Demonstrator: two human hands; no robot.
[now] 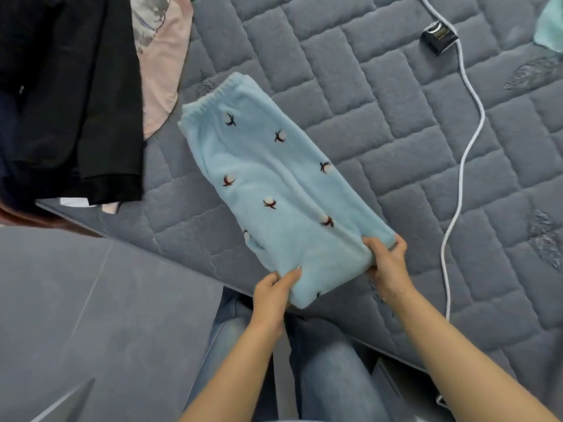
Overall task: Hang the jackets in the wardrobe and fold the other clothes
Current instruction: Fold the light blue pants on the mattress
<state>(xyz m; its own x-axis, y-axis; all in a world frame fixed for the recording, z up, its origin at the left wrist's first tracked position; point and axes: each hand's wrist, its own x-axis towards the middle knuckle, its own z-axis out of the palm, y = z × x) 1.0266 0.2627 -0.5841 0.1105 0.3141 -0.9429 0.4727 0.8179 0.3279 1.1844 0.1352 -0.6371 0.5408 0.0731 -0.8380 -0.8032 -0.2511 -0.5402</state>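
- Fingers (292, 277) of your left hand (272, 295) are curling over the near corner of the folded light blue trousers (274, 190), thumb on top, pinching the fleece.
- Your right hand (388, 263) is gripping the other near corner, fingers wrapped around the edge of the fold and closed on the cloth.
- You are holding the trousers as a long folded strip lying on the grey quilted bed (396, 123), with the elastic waistband (213, 97) pointing away from you and the folded end at the bed's near edge.
- Small dark and white cotton-flower marks are showing across the top layer.
- Black clothes (76, 102) are lying in a heap at the far left of the bed, partly covering a pale pink garment (164, 56) with a printed picture.
- A white cable (466, 153) is running down the right side of the bed, well apart from the trousers, from a small black box (438, 39).
- A mint green cloth (551, 25) is peeking in at the top right corner.
- You are standing at the bed's edge in light blue jeans (332, 376).
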